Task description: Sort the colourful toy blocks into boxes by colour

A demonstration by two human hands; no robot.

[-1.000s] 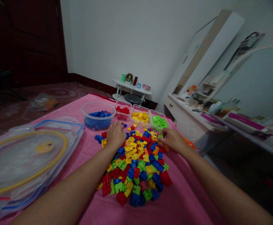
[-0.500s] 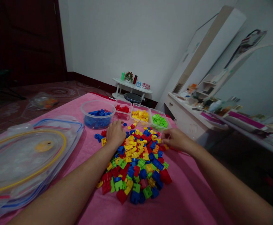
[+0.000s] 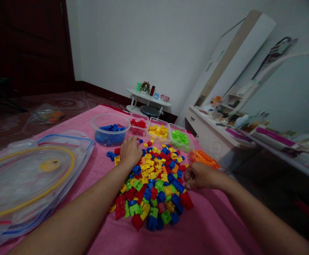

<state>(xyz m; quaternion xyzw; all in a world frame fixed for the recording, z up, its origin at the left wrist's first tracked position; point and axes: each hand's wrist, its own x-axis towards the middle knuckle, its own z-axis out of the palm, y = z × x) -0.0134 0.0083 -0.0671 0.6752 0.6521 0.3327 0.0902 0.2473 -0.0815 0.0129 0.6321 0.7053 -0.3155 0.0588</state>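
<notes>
A heap of mixed plastic bricks (image 3: pixel 154 184) in red, blue, yellow and green lies on the pink cloth (image 3: pixel 197 230). My left hand (image 3: pixel 130 151) rests palm down on the heap's far left edge, fingers curled over some bricks. At the heap's right edge my right hand (image 3: pixel 197 176) has its fingers pinched together on a small green brick. Behind the heap stand a round tub of blue bricks (image 3: pixel 111 129), a tub of red bricks (image 3: pixel 138 124), a tub of yellow bricks (image 3: pixel 158 131), a tub of green bricks (image 3: pixel 180 137) and a tub of orange bricks (image 3: pixel 203 158).
Stacked clear lids and flat containers (image 3: pixel 32 173) lie on the cloth at the left. A white desk (image 3: pixel 215 134) crowded with small items stands to the right, a small white side table (image 3: pixel 149 101) by the far wall.
My right hand has drawn back from the far right of the heap toward me and closed, uncovering the tub of orange bricks. The left hand has hardly moved.
</notes>
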